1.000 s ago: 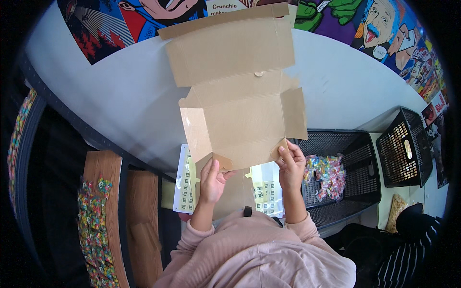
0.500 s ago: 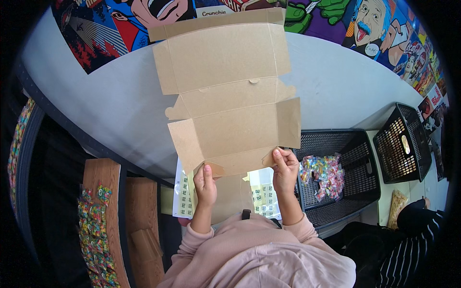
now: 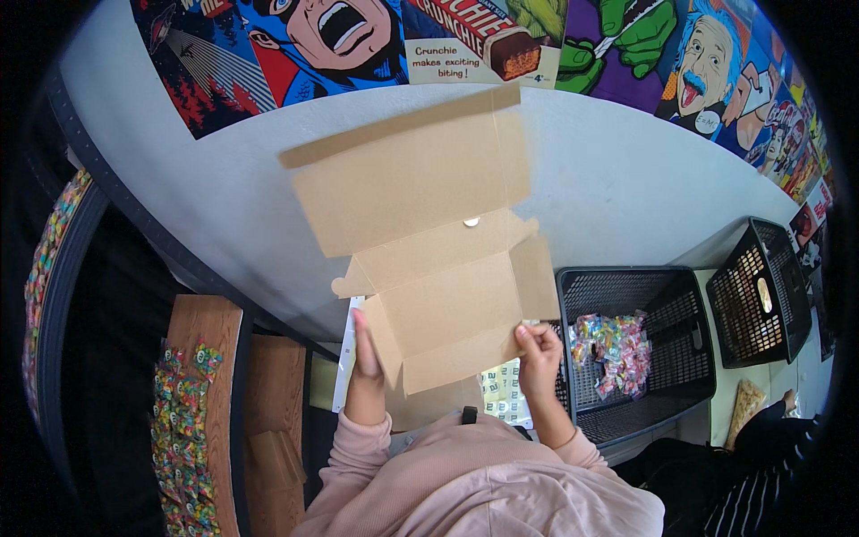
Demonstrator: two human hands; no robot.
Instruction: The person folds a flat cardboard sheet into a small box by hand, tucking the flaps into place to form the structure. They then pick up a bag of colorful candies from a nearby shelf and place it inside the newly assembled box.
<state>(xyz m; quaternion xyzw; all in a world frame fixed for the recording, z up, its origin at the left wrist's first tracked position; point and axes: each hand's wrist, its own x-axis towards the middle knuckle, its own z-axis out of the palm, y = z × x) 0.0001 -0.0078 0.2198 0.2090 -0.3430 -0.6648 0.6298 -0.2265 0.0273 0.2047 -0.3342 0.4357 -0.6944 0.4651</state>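
Observation:
A partly folded brown cardboard box (image 3: 452,300) is held up in front of me, tilted, with its long lid panel stretching away toward the wall. My left hand (image 3: 364,358) lies flat against the outside of the left side flap, fingers stretched upward. That flap now stands up from the base. With thumb and fingers, my right hand (image 3: 539,360) pinches the near right corner of the box. The right side flap leans outward. Beneath the box, a sheet of printed labels (image 3: 504,392) shows in part near my right wrist.
To the right stands a black plastic crate (image 3: 637,271) holding small colourful wrapped packets (image 3: 613,353). Beyond it is a second black crate (image 3: 759,295). At lower right sits a person in a striped sleeve (image 3: 761,474). Candy bags (image 3: 183,430) hang by a wooden shelf (image 3: 219,358) on the left.
The box has come lower and tilted. My left hand has gone from pinching the near left corner to pressing the left flap, which has swung upward. My right hand still grips its corner.

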